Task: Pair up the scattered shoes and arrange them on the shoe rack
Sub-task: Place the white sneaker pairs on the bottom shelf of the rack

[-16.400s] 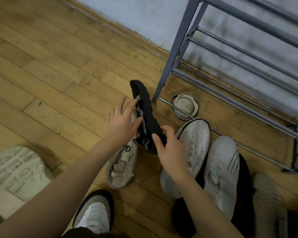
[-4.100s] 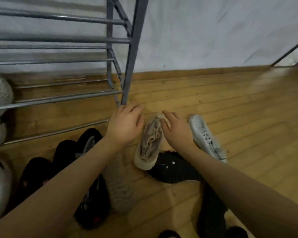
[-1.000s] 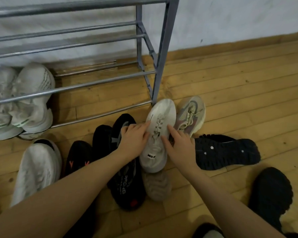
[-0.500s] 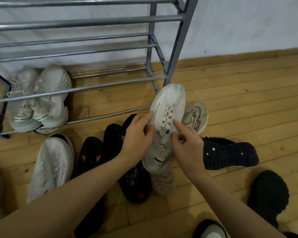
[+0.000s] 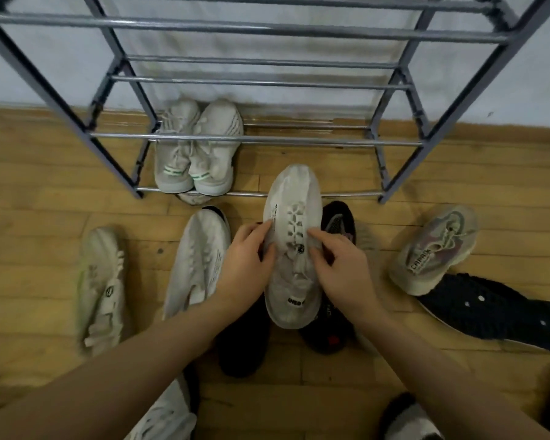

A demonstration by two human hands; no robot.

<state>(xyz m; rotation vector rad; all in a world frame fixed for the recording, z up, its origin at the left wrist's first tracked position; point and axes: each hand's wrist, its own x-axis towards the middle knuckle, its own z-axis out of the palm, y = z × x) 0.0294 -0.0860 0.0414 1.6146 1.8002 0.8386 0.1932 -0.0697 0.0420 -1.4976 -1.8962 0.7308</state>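
Now both hands, left [image 5: 246,268] and right [image 5: 343,269], have lifted the white sneaker [image 5: 294,246], fingers pinching its sides. Its mate [image 5: 200,262] lies just left; shoe rack [image 5: 258,139] next.

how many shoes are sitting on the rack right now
2. A pale pair sits side by side at the left end of the rack's lowest tier: left shoe and right shoe. The upper tiers in view hold none; the topmost part is cut off.

White shoe [image 5: 294,249], grey rack [image 5: 254,139], black shoe [image 5: 489,308].
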